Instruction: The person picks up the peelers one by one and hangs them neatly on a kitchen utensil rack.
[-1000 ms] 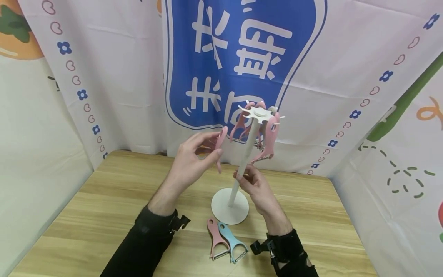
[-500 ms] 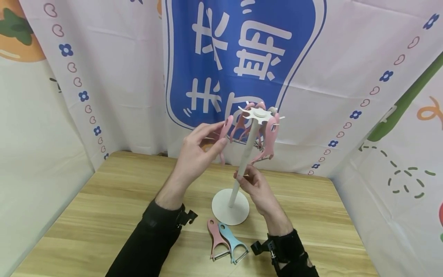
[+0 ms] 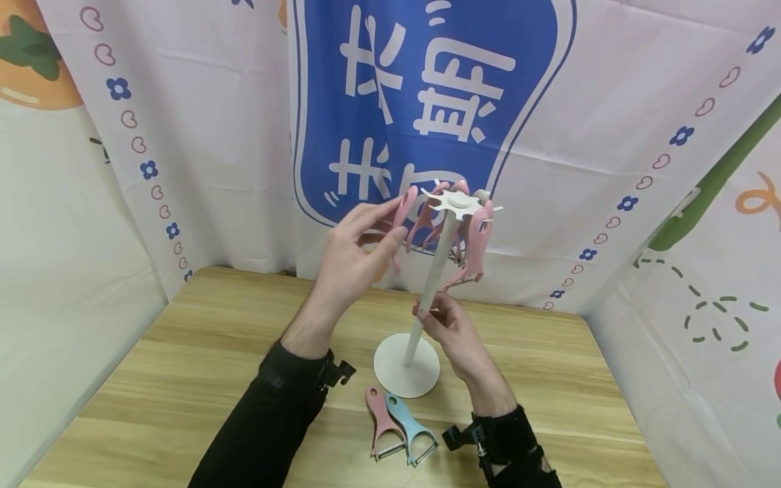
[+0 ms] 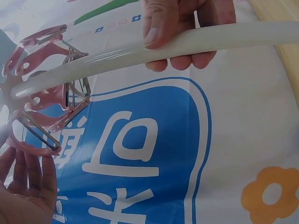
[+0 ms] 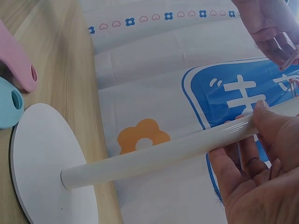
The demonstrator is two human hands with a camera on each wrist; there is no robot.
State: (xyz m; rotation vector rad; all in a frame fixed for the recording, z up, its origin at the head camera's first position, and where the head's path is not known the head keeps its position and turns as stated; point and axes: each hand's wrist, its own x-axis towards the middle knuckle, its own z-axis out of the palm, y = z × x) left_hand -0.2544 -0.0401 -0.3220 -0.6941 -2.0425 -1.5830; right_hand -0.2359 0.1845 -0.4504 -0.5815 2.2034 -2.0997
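Note:
My left hand (image 3: 360, 254) pinches a pink peeler (image 3: 405, 207) by its handle, its holed end raised beside the hooked top (image 3: 459, 201) of a white stand. In the left wrist view, this peeler's curved head (image 4: 35, 148) shows above the left fingertips. Lower down, my right hand (image 3: 454, 332) grips the stand's pole (image 3: 434, 274) between thumb and fingers. Several pink peelers hang from the hooks, one of them (image 3: 478, 237) on the right side. The round white base (image 3: 407, 366) rests on the table.
On the wooden table (image 3: 213, 352), a pink peeler (image 3: 383, 420) and a light blue peeler (image 3: 410, 427) lie side by side in front of the base. A white cloth (image 3: 238, 156) with a blue printed sign (image 3: 427, 88) hangs behind the table, and more printed cloth stands at both sides.
My left hand has moved up and to the right, bringing its pink peeler close to the stand's hooks. My right hand stays on the pole.

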